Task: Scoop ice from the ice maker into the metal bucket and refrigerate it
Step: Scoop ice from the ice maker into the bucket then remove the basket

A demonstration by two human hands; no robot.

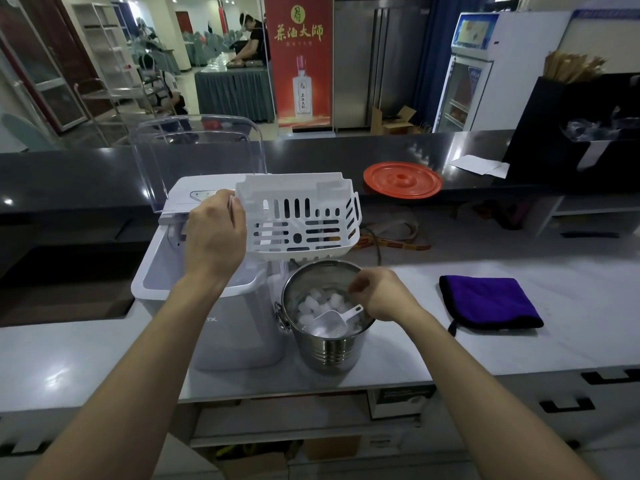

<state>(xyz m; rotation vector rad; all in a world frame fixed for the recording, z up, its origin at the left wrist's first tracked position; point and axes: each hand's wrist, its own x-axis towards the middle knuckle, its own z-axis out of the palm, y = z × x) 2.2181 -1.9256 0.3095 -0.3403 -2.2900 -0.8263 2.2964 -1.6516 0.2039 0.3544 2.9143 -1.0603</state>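
My left hand (212, 233) grips the left end of a white slotted ice basket (304, 216), tipped on its side above the metal bucket (325, 351). The bucket stands on the counter right of the white ice maker (211, 323), whose clear lid (197, 150) is raised. Ice cubes (313, 306) fill the bucket, and a white plastic scoop (334, 322) lies on them. My right hand (381, 294) rests at the bucket's right rim with its fingers curled closed; whether it pinches the rim is hidden.
A purple cloth (488, 301) lies on the counter to the right. An orange lid (402, 180) sits on the raised dark ledge behind. A glass-door fridge (460, 95) stands at the back right. People work at a table far behind.
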